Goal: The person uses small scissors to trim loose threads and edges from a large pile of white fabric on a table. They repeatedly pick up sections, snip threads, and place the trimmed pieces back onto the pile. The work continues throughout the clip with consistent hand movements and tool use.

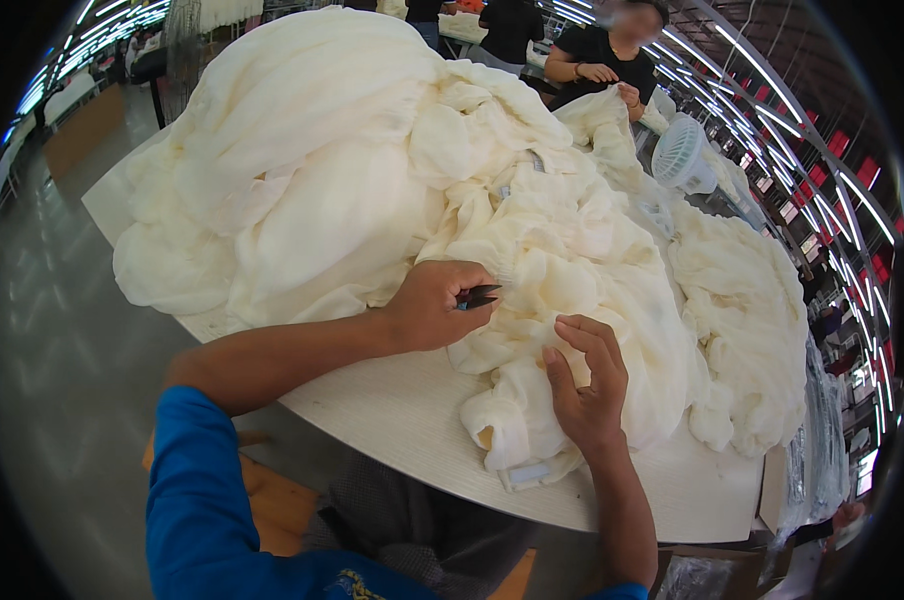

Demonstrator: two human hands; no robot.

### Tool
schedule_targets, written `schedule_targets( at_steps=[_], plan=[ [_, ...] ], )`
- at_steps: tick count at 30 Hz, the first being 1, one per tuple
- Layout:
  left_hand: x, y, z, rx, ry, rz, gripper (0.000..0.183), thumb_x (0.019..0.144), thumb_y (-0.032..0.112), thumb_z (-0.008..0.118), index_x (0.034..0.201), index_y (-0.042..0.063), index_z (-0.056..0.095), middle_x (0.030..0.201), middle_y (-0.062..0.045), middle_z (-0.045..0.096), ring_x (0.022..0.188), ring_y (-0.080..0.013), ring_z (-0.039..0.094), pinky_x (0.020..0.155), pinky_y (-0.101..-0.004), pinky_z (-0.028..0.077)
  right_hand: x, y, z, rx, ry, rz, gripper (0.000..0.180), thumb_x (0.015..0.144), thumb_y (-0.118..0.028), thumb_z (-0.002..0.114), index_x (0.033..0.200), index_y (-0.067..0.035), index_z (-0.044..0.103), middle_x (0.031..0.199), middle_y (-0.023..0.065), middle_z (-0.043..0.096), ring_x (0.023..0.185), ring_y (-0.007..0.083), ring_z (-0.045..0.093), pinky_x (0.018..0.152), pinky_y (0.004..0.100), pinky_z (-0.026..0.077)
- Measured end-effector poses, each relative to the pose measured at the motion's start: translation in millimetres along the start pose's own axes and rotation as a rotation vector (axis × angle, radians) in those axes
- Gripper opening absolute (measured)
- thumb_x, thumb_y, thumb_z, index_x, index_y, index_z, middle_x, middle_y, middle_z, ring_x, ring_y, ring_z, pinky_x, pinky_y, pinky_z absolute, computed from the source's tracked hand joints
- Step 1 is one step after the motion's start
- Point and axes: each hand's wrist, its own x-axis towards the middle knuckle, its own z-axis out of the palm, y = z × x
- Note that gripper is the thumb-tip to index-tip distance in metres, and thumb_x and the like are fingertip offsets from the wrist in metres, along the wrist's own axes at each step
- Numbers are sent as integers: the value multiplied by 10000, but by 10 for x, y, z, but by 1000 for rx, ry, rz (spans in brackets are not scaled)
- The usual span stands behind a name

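My left hand (448, 304) is closed around a pair of thread snips (482, 296), whose dark blades point right and stand slightly apart. To its right, my right hand (590, 375) has its thumb and fingers spread, with nothing visible between them. Beneath and around both hands lies a crumpled cream fabric garment (557, 285) of thin cloth, with gathered parts. A rolled end of cloth (500, 427) with an opening reaches towards the table's near edge. Beside it shows a pale label or strip (528, 473). Whether the right hand touches the cloth cannot be told.
A large cream fabric heap (324, 142) covers the table's left and far side. Another cloth pile (744, 322) lies right. The pale table (392, 397) has a near edge before my lap. A white fan (681, 154) stands far right, near a person (602, 64) handling cloth.
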Motion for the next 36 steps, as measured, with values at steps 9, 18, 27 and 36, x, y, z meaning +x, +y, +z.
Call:
schedule_targets(
  at_steps=[9, 18, 27, 36],
  plan=[
    [-52, 85, -131, -459, -405, -41, 155, 878, 119, 684, 760, 39, 622, 666, 29, 575, 603, -40, 460, 551, -233, 389, 372, -34, 303, -217, -240, 38, 495, 828, -86, 711, 1296, -44, 557, 1194, 157, 611, 1098, 339, 574, 941, 417, 459],
    [15, 78, -143, -440, -79, -200, 216, 926, 144, 645, 752, 65, 545, 645, 37, 519, 528, -26, 440, 470, -212, 371, 366, 181, 629, 194, -100, 385, 453, 879, -37, 693, 1302, -29, 531, 855, 61, 597, 796, 162, 566, 778, 291, 474],
    [-5, -57, -113, -345, -88, -162, 54, 901, 51, 619, 860, 30, 591, 753, 44, 553, 663, -18, 478, 576, -206, 398, 213, 29, 569, 366, -57, 433, 392, 929, -52, 660, 1306, -28, 554, 805, -19, 469, 727, 68, 420, 674, 199, 390],
    [22, -6, -136, -253, -149, -159, 47, 888, 72, 657, 886, 27, 645, 768, 41, 613, 670, -27, 477, 600, -223, 403, 181, 18, 579, 365, -41, 418, 318, 931, -52, 659, 1244, -26, 610, 799, -33, 466, 707, 61, 404, 641, 196, 369]
  ],
)
